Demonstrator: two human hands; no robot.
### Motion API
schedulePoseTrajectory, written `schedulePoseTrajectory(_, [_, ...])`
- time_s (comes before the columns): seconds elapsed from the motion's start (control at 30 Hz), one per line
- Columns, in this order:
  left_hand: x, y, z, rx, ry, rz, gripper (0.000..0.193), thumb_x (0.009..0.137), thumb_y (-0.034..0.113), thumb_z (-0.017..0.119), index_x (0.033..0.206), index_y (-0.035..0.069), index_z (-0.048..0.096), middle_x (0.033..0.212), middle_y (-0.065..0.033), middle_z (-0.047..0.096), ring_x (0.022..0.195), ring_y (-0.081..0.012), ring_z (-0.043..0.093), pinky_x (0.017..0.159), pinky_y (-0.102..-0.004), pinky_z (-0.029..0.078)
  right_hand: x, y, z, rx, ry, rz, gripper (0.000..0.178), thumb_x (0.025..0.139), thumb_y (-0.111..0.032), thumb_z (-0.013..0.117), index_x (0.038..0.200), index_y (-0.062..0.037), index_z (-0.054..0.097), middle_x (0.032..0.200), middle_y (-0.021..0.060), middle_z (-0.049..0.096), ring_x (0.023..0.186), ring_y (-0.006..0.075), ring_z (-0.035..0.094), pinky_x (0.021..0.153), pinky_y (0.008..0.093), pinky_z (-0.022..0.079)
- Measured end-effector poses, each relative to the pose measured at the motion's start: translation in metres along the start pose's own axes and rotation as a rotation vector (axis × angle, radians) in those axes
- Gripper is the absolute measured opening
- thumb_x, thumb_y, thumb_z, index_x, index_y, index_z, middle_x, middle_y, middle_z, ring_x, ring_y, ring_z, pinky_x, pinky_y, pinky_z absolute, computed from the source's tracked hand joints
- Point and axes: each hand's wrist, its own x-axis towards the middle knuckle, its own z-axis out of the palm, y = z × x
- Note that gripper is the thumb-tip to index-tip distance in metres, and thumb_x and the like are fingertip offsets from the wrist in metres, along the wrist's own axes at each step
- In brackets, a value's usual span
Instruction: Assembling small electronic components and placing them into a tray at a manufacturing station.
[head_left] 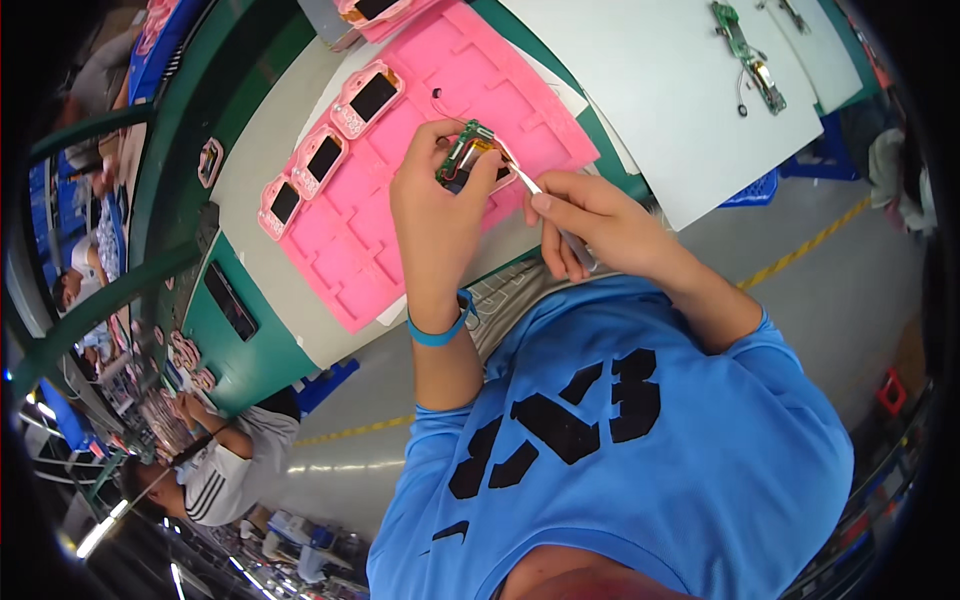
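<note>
Between the fingers of my left hand (437,215) is a small device with a green circuit board (455,160) and thin wires. A small round black part (437,93) hangs out on a wire over the pink foam tray (350,245). My right hand (595,222) is closed round slim metal tweezers (535,190), whose tip reaches the near right edge of the board. What the tip touches is too small to make out. Along the tray's left side sit pink cases with dark screens, one (322,160) beside another (371,97).
On a white board (680,110) at the right lie green circuit assemblies (748,60) with wires. A black phone (231,300) rests on the green table edge at left. Another person (225,465) works at the lower left. Blue stools (750,190) stand under the table.
</note>
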Motion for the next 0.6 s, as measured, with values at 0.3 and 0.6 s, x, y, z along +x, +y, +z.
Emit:
schedulePoseTrajectory(0.3, [0.0,-0.002,0.004,0.022,0.029,0.04,0.033,0.089,0.003,0.079,0.12,0.0,0.066,0.1,-0.0138,0.079,0.085,-0.0185,0.073,0.076,-0.0284,0.057,0.001,-0.011,0.001,-0.035,0.035,0.057,0.028,0.12,-0.021,0.041,0.103,-0.0049,0.057,0.056,0.0056,0.064,0.035,0.0116,0.047,0.038,0.0219,0.037])
schedulePoseTrajectory(0.6, [-0.002,-0.01,0.001,-0.033,0.043,0.038,0.037,0.09,0.004,0.08,0.123,0.0,0.064,0.105,-0.0154,0.078,0.089,-0.0199,0.073,0.079,-0.0288,0.058,0.0,-0.016,0.004,-0.047,0.024,0.088,0.029,0.12,-0.023,0.042,0.102,-0.0052,0.057,0.055,0.0051,0.063,0.034,0.0106,0.045,0.037,0.0214,0.036])
